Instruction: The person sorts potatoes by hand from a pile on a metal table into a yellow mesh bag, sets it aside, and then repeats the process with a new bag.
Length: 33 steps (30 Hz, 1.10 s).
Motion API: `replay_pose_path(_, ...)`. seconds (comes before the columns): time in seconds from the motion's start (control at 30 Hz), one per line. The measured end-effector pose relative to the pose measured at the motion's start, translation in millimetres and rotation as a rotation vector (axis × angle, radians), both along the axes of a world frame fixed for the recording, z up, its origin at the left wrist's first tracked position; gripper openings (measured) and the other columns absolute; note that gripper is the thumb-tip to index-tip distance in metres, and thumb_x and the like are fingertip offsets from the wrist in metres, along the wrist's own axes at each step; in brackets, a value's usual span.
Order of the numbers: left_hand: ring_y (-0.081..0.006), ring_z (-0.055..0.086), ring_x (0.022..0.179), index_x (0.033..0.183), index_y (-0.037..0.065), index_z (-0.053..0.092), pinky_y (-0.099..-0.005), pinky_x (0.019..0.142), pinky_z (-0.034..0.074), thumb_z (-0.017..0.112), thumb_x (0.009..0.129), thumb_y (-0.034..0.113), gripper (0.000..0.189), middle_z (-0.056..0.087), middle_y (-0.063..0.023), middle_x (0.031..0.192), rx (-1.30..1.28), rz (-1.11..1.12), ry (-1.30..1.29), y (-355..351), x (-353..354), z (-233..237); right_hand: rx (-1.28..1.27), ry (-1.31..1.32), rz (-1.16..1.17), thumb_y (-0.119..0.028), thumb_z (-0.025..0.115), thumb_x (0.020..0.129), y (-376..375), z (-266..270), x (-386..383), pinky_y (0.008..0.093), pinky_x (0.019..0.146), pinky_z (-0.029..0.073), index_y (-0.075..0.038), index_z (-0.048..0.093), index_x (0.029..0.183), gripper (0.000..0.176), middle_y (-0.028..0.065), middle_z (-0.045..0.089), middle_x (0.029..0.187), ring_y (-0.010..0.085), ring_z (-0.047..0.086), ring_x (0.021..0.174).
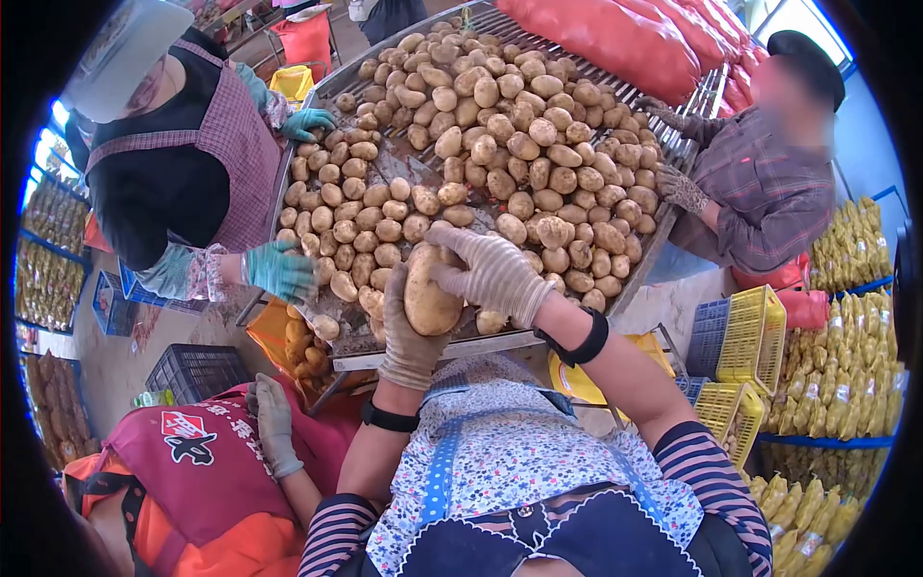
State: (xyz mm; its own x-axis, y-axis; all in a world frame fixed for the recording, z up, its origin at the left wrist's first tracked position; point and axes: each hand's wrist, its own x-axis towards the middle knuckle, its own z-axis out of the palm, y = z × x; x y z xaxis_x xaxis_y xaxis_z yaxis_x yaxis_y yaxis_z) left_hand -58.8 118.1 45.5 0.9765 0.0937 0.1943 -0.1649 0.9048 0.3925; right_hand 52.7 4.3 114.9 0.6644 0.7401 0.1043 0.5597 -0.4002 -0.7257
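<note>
A large potato (433,296) is held up above the near edge of the sorting table. My left hand (408,338), in a pale knit glove, wraps its left side and underside. From the right, my gloved right hand (495,274) lies over the potato's upper side, with its fingertips against the skin. Just beyond both hands, many loose potatoes (538,149) are heaped on the slatted metal table (389,165). Smaller ones are spread along its left side.
Co-workers' gloved hands rest at the table's left (281,272) and right (683,189). Another person's glove (274,423) is close on my left. Red sacks (615,43) lie at the far end. Yellow crates (753,338) and shelved bags (836,375) stand right; a dark crate (197,372) is left.
</note>
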Motion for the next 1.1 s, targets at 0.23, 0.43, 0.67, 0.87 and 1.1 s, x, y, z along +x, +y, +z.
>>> replay_pose_path(0.23, -0.0243, 0.050, 0.126, 0.142, 0.018, 0.041, -0.0466, 0.097, 0.052, 0.059, 0.091, 0.047, 0.061, 0.050, -0.0076, 0.138, -0.031, -0.065, 0.512, 4, 4, 20, -0.050, 0.076, 0.016, -0.035, 0.071, 0.076, -4, 12, 2, 0.0411, 0.082, 0.053, -0.002, 0.061, 0.122, 0.057, 0.0244, 0.068, 0.100, 0.0367, 0.067, 0.095)
replay_pose_path(0.43, -0.0247, 0.055, 0.121, 0.136, 0.018, 0.052, -0.0489, 0.092, 0.053, 0.053, 0.091, 0.057, 0.059, 0.056, -0.0059, 0.132, -0.043, -0.064, 0.599, 5, 6, 13, -0.121, 0.131, 0.031, -0.034, 0.070, 0.076, -4, 11, 4, 0.0368, 0.081, 0.053, -0.002, 0.059, 0.124, 0.059, 0.0250, 0.068, 0.096, 0.0317, 0.069, 0.091)
replay_pose_path(0.67, -0.0243, 0.059, 0.116, 0.133, 0.019, 0.054, -0.0493, 0.089, 0.054, 0.053, 0.091, 0.056, 0.056, 0.060, -0.0048, 0.128, 0.000, -0.074, 0.631, 7, 6, 17, -0.070, 0.119, 0.023, -0.032, 0.069, 0.076, -2, 13, 4, 0.0409, 0.077, 0.053, -0.001, 0.063, 0.115, 0.051, 0.0243, 0.068, 0.093, 0.0371, 0.068, 0.089)
replay_pose_path(0.87, -0.0245, 0.059, 0.116, 0.134, 0.019, 0.054, -0.0495, 0.088, 0.055, 0.054, 0.090, 0.056, 0.057, 0.060, -0.0047, 0.128, -0.040, -0.086, 0.648, 7, 5, 21, -0.102, 0.182, 0.032, -0.030, 0.068, 0.078, -3, 4, 9, 0.0363, 0.079, 0.054, -0.001, 0.061, 0.121, 0.052, 0.0236, 0.068, 0.094, 0.0298, 0.070, 0.088)
replay_pose_path(1.1, -0.0249, 0.058, 0.117, 0.134, 0.020, 0.053, -0.0492, 0.090, 0.053, 0.053, 0.090, 0.058, 0.058, 0.059, -0.0046, 0.129, -0.051, -0.097, 0.642, 8, 5, 14, -0.134, 0.126, 0.034, -0.029, 0.065, 0.079, -4, 7, 10, 0.0384, 0.079, 0.053, 0.000, 0.061, 0.118, 0.050, 0.0236, 0.068, 0.095, 0.0335, 0.068, 0.089)
